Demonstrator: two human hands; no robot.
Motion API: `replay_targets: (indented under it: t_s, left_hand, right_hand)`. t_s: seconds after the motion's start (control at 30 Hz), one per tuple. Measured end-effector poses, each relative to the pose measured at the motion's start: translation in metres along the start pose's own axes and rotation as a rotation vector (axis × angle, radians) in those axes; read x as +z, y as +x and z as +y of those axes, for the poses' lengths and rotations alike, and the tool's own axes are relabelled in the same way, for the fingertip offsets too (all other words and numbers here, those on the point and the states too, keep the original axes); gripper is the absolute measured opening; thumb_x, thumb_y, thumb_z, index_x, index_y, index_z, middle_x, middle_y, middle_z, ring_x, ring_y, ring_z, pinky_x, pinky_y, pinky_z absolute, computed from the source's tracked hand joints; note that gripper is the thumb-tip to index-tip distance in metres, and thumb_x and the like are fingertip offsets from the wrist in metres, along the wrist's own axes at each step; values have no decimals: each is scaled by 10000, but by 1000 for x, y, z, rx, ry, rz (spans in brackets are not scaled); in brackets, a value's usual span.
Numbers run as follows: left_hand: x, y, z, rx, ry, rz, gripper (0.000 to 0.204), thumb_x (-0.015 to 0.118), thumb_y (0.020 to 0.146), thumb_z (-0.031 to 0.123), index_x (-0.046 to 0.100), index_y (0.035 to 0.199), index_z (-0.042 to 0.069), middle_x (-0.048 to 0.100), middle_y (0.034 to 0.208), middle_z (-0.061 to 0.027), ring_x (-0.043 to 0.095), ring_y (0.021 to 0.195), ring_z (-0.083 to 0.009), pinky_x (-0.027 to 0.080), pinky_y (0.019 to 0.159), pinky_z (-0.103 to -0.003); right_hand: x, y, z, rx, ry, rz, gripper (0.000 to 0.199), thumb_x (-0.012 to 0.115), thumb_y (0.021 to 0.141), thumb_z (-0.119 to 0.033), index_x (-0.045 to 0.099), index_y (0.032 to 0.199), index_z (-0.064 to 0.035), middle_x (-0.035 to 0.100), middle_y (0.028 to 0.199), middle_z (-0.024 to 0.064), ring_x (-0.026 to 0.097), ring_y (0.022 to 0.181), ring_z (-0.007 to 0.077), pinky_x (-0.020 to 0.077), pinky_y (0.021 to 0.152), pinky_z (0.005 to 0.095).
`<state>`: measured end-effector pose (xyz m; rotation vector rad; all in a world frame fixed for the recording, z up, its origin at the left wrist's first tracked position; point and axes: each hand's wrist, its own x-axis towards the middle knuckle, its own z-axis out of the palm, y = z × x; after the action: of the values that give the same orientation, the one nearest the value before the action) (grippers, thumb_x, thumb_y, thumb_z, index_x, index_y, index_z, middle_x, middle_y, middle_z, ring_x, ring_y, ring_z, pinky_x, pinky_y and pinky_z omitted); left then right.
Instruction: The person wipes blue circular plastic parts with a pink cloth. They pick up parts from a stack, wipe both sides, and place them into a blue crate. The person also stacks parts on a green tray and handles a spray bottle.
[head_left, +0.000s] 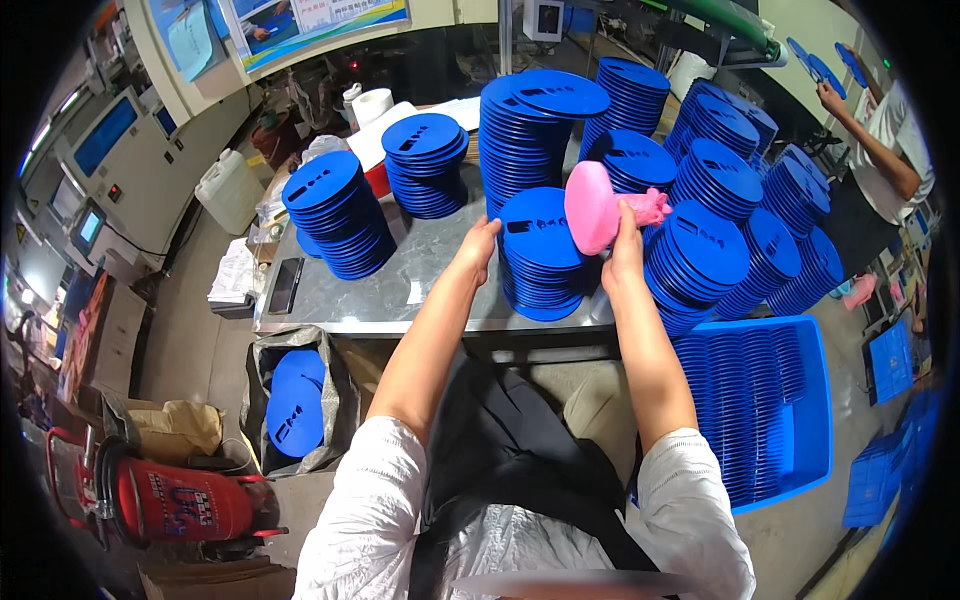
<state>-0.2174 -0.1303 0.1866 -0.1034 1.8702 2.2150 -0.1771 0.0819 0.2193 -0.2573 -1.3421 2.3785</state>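
In front of me stands a stack of round blue discs [545, 225] with small dark cut-outs in their faces. My left hand [482, 247] is at the stack's left edge, fingers stretched out, holding nothing; whether it touches the discs I cannot tell. My right hand [625, 252] is closed on a pink oval pad [592, 208] with a crumpled pink part sticking out to the right. The pad is held tilted over the stack's right side. Its exact kind is unclear, and my fingers partly hide it.
More disc stacks [705, 245] crowd the grey table [420, 285]. A phone [285, 286] lies at its left end. Below right is a blue crate [815, 420] of discs; below left, a sack [345, 400] with discs and a red fire extinguisher [185, 498]. Another person [890, 140] holds discs at right.
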Motion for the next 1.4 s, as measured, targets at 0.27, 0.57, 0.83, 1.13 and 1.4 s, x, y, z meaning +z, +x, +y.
replay_targets:
  t_s: [0.27, 0.57, 0.83, 1.13, 1.4]
  left_hand:
    - [-1, 22, -22, -228, -130, -186, 729, 422, 944, 450, 99, 1509, 120, 11, 1572, -146, -82, 1442, -327, -71, 1107, -571]
    - [-6, -47, -16, 282, -402, -194, 650, 442, 984, 269, 112, 1503, 61, 180, 1549, -134, 193, 1418, -246, 152, 1143, -342]
    - [-54, -220, -92, 119, -610, 41, 749, 652, 870, 188, 199, 1454, 66, 438, 1375, -118, 439, 1251, -220, 334, 1054, -369]
    - [-56, -272, -146, 233, -734, 419, 760, 679, 827, 115, 234, 1443, 103, 506, 1208, -70, 593, 926, -156, 490, 877, -294]
    - [-50, -279, -151, 245, -718, 383, 762, 635, 874, 35, 200, 1483, 178, 584, 1105, -101, 603, 969, -177, 500, 898, -354]
  right_hand:
    - [-35, 46, 53, 246, 28, -91, 843, 539, 821, -643, 332, 1442, -111, 342, 1483, 55, 293, 1363, 229, 168, 1136, 385]
    - [12, -48, 13, 39, 187, -53, 603, 459, 925, -502, 411, 1354, -80, 478, 1355, 78, 458, 1249, 218, 353, 1058, 375]
    - [-54, -155, 63, 444, 528, -486, 595, 351, 953, -465, 404, 1367, -41, 481, 1358, 117, 472, 1240, 259, 381, 1039, 389]
    - [-52, -196, 113, 607, 120, -285, 599, 396, 954, -482, 409, 1336, -22, 505, 1302, 93, 488, 1202, 199, 392, 1026, 353]
    - [-62, -158, 79, -179, -432, -520, 505, 733, 725, -146, 527, 1150, 33, 548, 1257, 153, 525, 1154, 220, 379, 1022, 363]
